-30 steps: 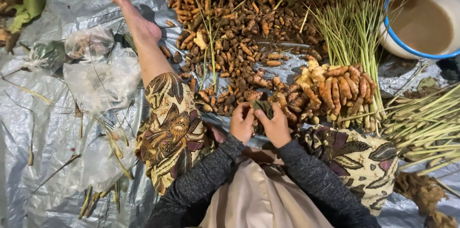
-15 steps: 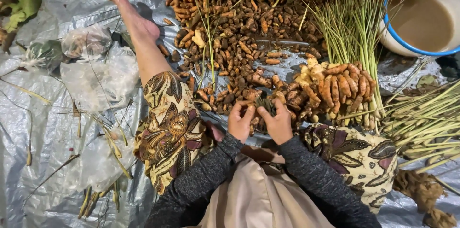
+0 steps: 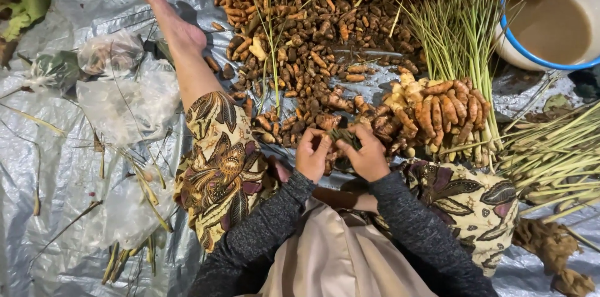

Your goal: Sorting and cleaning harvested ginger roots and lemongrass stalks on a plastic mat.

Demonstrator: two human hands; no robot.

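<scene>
Ground sheet: you sit on a grey plastic sheet (image 3: 75, 222), your left leg stretched far to the left.
Root pile: a big heap of brown roots (image 3: 312, 41) lies far from you, across the middle.
Basin: a white basin with blue rim (image 3: 509, 53) stands far right, with brownish water inside.
Green stalks: bundles of green stalks (image 3: 456, 34) lie right of the pile; their long axis runs near to far.
Cleaned roots: an orange cluster of roots (image 3: 431, 109) lies just right of your hands.
Left hand: your left hand (image 3: 310, 154) is clenched on the left side of the small dark piece.
Right hand: your right hand (image 3: 365, 153) grasps its right side.
Dark piece: the small dark piece (image 3: 342, 139) sits between both sets of fingertips, near your lap; both hands are equally close. Its long axis I cannot tell.
</scene>
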